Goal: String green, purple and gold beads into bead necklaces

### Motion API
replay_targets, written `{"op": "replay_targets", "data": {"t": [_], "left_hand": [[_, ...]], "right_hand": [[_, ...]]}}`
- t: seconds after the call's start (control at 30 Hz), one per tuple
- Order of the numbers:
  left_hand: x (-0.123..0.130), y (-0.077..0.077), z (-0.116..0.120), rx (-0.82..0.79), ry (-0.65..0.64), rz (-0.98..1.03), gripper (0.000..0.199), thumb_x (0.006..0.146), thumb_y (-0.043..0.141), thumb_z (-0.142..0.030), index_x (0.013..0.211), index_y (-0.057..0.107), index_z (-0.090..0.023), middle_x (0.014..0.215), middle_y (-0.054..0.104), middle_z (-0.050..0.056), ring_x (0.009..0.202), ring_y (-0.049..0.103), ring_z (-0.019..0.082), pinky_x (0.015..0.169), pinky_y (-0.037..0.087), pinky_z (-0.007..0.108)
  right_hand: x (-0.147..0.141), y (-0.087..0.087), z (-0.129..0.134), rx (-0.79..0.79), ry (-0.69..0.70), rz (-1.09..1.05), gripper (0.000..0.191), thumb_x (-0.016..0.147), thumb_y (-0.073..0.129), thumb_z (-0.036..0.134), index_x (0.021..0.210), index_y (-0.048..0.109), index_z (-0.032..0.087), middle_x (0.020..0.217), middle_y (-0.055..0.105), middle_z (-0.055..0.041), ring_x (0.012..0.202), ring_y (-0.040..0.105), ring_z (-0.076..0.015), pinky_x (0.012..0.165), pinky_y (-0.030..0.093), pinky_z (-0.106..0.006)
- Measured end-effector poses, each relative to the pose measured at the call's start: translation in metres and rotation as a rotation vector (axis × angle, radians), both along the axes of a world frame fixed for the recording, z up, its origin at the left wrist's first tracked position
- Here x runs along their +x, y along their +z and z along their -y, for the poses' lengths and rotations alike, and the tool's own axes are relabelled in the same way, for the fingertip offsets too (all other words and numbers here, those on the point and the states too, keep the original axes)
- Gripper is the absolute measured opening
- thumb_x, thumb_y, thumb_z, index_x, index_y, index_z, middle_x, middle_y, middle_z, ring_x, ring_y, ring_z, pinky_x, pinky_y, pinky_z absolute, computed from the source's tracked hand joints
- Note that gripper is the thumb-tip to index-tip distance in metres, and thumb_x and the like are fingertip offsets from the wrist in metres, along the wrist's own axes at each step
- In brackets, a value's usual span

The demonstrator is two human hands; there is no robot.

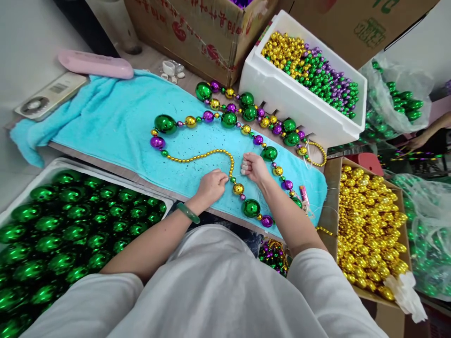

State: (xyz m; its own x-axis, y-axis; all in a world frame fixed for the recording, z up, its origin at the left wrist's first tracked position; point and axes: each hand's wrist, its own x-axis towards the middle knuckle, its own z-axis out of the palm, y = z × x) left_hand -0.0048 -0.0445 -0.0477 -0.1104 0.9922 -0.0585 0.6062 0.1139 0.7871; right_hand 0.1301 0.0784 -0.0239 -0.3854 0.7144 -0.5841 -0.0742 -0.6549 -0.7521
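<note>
On the turquoise towel [116, 122] lies a strand of green, gold and purple beads [229, 119], joined to a run of small gold beads [200, 156]. My left hand [212, 187] is closed in a pinch on a thin clear thread beside the small green bead at the end of that gold run. My right hand [254, 168], with white wraps on some fingertips, is closed on the same thread a little to the right. Between and below the hands hang more beads, with a gold ball [238, 188] and a big green ball [251, 208].
A finished-looking bead strand [249, 113] lies along the back. Behind it stands a white foam box [282, 94] of small beads. Green balls fill a tray [169, 203] at left; gold beads fill a carton [329, 206] at right. Another person's arm [437, 124] shows far right.
</note>
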Motion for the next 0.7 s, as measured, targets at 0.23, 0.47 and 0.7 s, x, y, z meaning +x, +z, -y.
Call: {"op": "replay_targets", "data": {"t": [0.23, 0.47, 0.7], "left_hand": [[-0.0014, 0.0019, -0.0012, 0.034, -0.006, -0.077, 0.026, 0.087, 0.048, -0.021, 0.078, 0.072, -0.020, 0.083, 0.067, 0.008, 0.083, 0.061, 0.022, 0.076, 0.046, 0.032], [-0.0050, -0.0059, -0.0068, 0.024, 0.004, -0.083, 0.024, 0.086, 0.051, -0.022, 0.077, 0.073, -0.020, 0.081, 0.067, 0.007, 0.083, 0.061, 0.022, 0.076, 0.047, 0.032], [-0.0039, -0.0039, -0.0067, 0.086, 0.066, -0.004, 0.027, 0.087, 0.051, -0.022, 0.095, 0.077, -0.019, 0.090, 0.070, 0.007, 0.091, 0.062, 0.022, 0.085, 0.049, 0.032]], "right_hand": [[-0.0006, 0.0028, 0.0053, 0.086, -0.016, 0.001, 0.034, 0.067, 0.067, 0.025, 0.064, 0.033, 0.022, 0.043, 0.028, 0.0117, 0.037, 0.020, -0.0033, 0.035, 0.017, -0.016], [-0.0076, 0.0033, 0.0009, 0.161, -0.003, 0.065, 0.029, 0.074, 0.061, 0.024, 0.065, 0.033, 0.023, 0.043, 0.028, 0.0111, 0.036, 0.022, -0.0049, 0.034, 0.018, -0.017], [-0.0042, -0.0030, 0.0015, 0.260, 0.058, 0.051, 0.035, 0.079, 0.066, 0.033, 0.065, 0.036, 0.023, 0.048, 0.031, 0.0110, 0.038, 0.029, -0.0059, 0.039, 0.033, -0.020]]}}
